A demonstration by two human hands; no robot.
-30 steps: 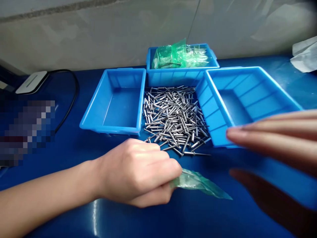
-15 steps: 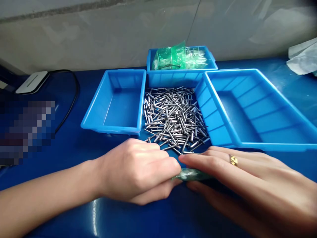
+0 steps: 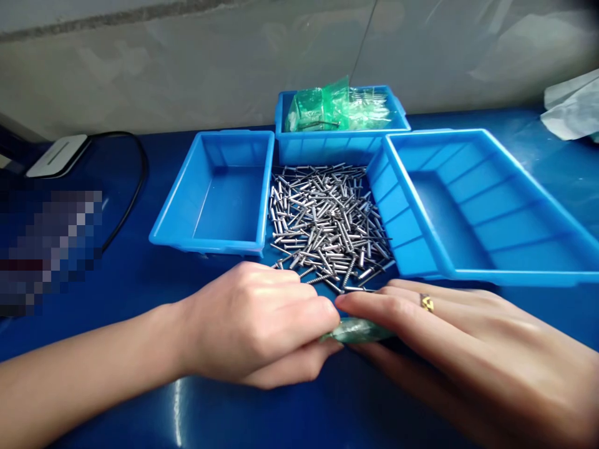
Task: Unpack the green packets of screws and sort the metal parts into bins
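Gripping a green bag [image 3: 358,330] in front of a heap of screws [image 3: 327,231]

The bag, of thin, crinkled plastic, is held in the left hand [image 3: 262,327], which is curled into a firm fist with its back turned up. One end of the bag is hidden inside that grip; a short stretch is left showing just to the right of it. This stretch is met by the right hand [image 3: 472,340], whose fingers are held nearly straight above the bag, with the thumb below. The bag's other end is covered by these fingers; whether it is pinched there cannot be told. A gold-coloured ring [image 3: 427,303] is worn on the right hand.

Just beyond the grip, the screws are spread in a dense, silvery heap on a blue table [image 3: 234,411]. The heap is framed by the left bin [image 3: 234,149] ahead and to the left of the grip, the rear bin [image 3: 327,148] farther beyond it, and the right bin [image 3: 402,215] ahead and to the right. Green and clear packets [image 3: 322,109] are held in the rear bin. Well to the grip's left, a white device [image 3: 58,156] is seen beside a black cable [image 3: 138,199]. Far beyond the grip's right side, a whitish sheet [image 3: 573,103] is seen near a grey wall [image 3: 187,75].
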